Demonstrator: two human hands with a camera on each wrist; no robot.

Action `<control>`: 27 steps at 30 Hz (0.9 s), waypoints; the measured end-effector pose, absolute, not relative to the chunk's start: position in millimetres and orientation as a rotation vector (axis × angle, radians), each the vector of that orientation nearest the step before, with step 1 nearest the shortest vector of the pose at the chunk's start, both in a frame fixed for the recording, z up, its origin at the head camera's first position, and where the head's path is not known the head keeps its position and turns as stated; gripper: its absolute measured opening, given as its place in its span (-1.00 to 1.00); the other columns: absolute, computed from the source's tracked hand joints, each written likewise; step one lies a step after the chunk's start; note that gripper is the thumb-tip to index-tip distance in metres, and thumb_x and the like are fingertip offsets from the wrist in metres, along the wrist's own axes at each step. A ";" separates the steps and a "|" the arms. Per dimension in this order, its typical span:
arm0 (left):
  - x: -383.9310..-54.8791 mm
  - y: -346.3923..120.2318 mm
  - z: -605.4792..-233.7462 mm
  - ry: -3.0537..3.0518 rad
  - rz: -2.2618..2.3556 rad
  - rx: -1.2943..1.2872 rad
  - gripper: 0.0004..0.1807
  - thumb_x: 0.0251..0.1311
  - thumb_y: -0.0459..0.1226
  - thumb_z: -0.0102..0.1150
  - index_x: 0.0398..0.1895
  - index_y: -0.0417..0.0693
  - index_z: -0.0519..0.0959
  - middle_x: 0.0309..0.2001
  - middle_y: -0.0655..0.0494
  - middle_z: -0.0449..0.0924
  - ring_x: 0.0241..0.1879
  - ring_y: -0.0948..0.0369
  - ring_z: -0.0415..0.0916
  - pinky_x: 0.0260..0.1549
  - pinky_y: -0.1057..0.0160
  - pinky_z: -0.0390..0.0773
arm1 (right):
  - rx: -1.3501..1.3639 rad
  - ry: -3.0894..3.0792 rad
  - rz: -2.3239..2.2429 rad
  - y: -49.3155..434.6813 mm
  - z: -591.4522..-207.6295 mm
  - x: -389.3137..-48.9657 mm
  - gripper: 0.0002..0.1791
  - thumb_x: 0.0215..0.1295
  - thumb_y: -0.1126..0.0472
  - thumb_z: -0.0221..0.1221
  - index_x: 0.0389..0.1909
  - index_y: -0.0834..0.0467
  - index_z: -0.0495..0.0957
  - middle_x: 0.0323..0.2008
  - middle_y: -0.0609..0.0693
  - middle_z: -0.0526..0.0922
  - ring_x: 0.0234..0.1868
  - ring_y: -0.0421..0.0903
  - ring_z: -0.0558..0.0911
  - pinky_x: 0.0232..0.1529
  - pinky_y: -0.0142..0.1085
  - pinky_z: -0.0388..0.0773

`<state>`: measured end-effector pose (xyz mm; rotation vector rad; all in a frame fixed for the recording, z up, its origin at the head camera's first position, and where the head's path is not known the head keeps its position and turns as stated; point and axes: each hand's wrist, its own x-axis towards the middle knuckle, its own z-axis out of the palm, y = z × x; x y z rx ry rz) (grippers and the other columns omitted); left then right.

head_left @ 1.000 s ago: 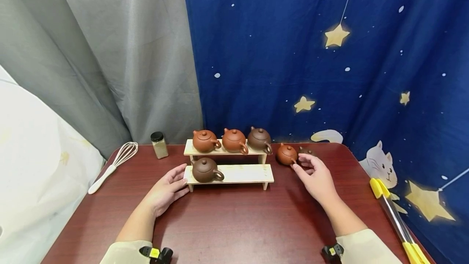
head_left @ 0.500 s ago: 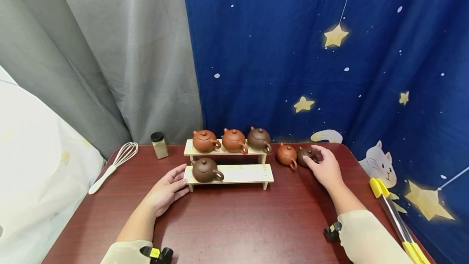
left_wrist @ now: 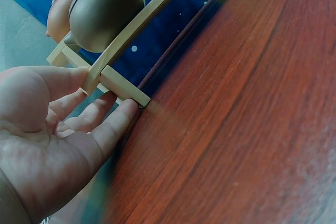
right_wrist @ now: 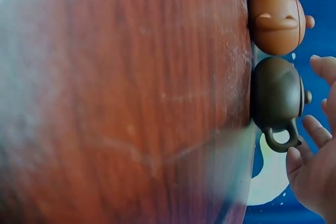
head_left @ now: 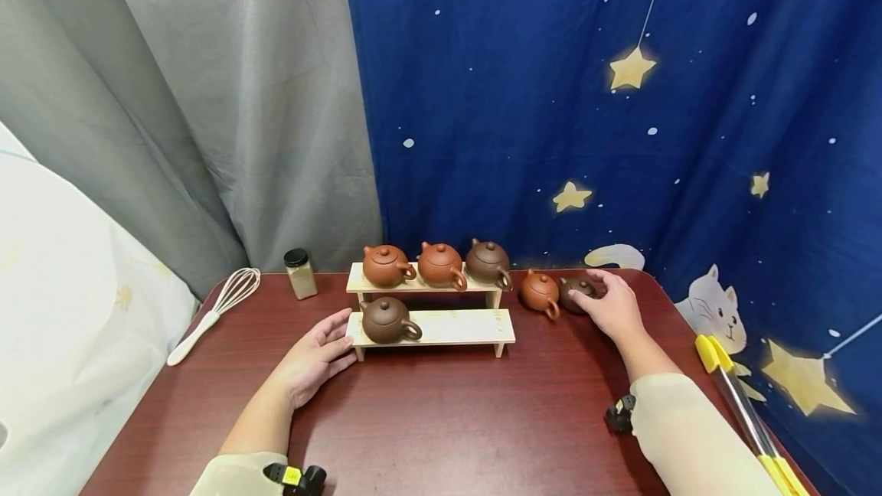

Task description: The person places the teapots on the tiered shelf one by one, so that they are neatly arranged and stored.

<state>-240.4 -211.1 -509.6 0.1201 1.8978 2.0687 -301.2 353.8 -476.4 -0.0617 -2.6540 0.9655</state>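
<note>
My left hand [head_left: 313,358] holds the left end of a two-tier wooden stand [head_left: 468,325]; in the left wrist view the thumb rests on the board's end and fingers touch the leg [left_wrist: 125,86]. A dark brown teapot [head_left: 385,320] sits at the left of the lower tier. On the upper tier stand two reddish-brown teapots [head_left: 386,265] and a dark one [head_left: 487,262]. My right hand [head_left: 613,311] is at another dark brown teapot [right_wrist: 277,90] on the table, fingers spread around its lid and handle side, not gripping. A reddish-brown teapot [head_left: 540,291] stands beside it.
A white whisk [head_left: 213,316] and a black-lidded jar [head_left: 300,274] lie and stand at the left of the table. Yellow-tipped tongs [head_left: 747,412] lie along the right edge. Curtains hang behind the dark red table [head_left: 441,419].
My right hand has moved right from the handle of the reddish-brown teapot to the dark teapot beside it. The left hand stays on the stand.
</note>
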 end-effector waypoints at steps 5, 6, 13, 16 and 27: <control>-240.4 -210.9 -508.6 1.892 2.070 0.109 -0.20 0.65 -0.31 0.02 0.78 0.01 -0.12 0.70 -0.19 0.05 0.34 0.26 0.49 0.33 0.15 0.58 | -0.053 -2.715 0.940 357.2 -478.7 -305.0 -0.19 0.31 -0.15 0.46 0.44 0.21 0.49 0.37 0.35 0.54 0.38 0.33 0.49 0.42 0.26 0.40; -240.2 -210.8 -508.3 1.892 2.071 0.108 -0.20 0.65 -0.32 0.02 0.78 0.00 -0.11 0.70 -0.19 0.05 0.34 0.26 0.49 0.33 0.15 0.58 | -0.046 -2.726 0.943 358.1 -479.6 -305.6 -0.18 0.30 -0.15 0.46 0.44 0.21 0.48 0.38 0.35 0.54 0.38 0.32 0.50 0.43 0.25 0.40; -240.0 -211.1 -508.1 1.893 2.068 0.105 -0.20 0.64 -0.30 0.03 0.78 0.01 -0.11 0.70 -0.18 0.04 0.35 0.27 0.48 0.34 0.15 0.58 | -0.023 -2.778 1.035 361.9 -485.8 -310.2 -0.12 0.30 -0.06 0.48 0.51 0.25 0.39 0.42 0.34 0.52 0.39 0.29 0.54 0.44 0.20 0.42; -240.0 -210.9 -508.1 1.890 2.071 0.106 -0.20 0.64 -0.31 0.03 0.78 0.01 -0.11 0.70 -0.18 0.04 0.35 0.27 0.49 0.34 0.15 0.58 | -0.038 -2.800 1.052 362.1 -486.7 -311.9 -0.11 0.30 -0.02 0.47 0.54 0.25 0.35 0.44 0.35 0.51 0.41 0.30 0.52 0.46 0.21 0.40; -240.8 -211.6 -508.9 1.886 2.074 0.111 -0.20 0.64 -0.32 0.02 0.78 0.00 -0.11 0.70 -0.19 0.05 0.32 0.28 0.50 0.32 0.16 0.59 | -0.082 -2.809 1.036 359.5 -485.9 -312.7 -0.12 0.31 -0.03 0.45 0.52 0.28 0.37 0.42 0.37 0.52 0.41 0.33 0.52 0.46 0.21 0.41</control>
